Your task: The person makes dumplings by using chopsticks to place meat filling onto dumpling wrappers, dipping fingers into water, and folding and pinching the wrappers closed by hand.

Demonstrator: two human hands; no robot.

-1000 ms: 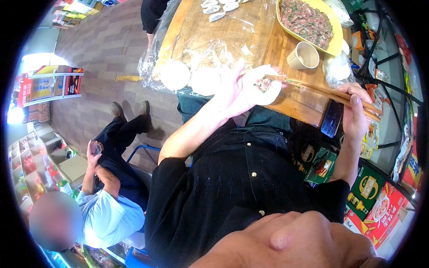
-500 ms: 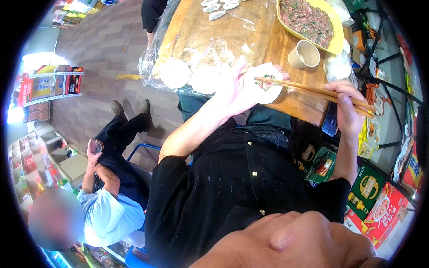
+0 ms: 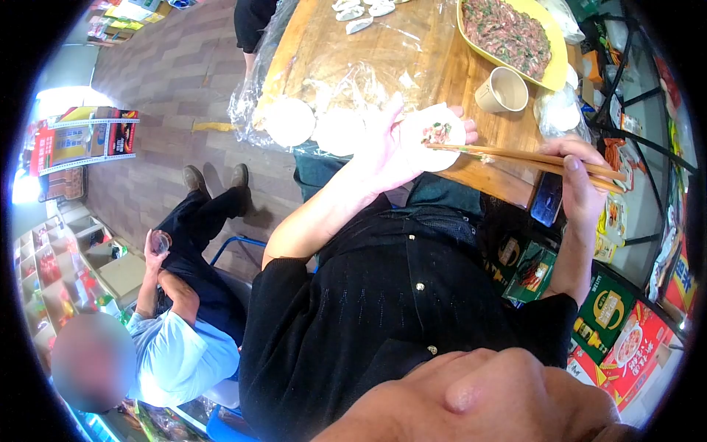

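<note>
I see the left hand palm up just over the near edge of the wooden table, carrying a round dough wrapper. Its thumb stands apart on one side, while the other fingers lie under the dough, close to one another, with their tips showing past the rim. A small heap of meat filling sits in the middle of that wrapper. I have the right hand beyond the table's near right corner, thumb and fingers clamped on a pair of wooden chopsticks. Their tips reach the near side of the wrapper, right by the heap; I cannot tell whether they press on the meat or only on the dough. Toward the far right corner I make out a yellow tray with a broad mass of minced meat flecked with green. A paper cup stands just beside it, nearer to me, and a clear bag lies along the right edge. Folded dumplings lie by the far edge, and a loose white disc rests on clear film at the near left corner. Away from the table's left side, a seated person in light blue holds a clear cup.
</note>
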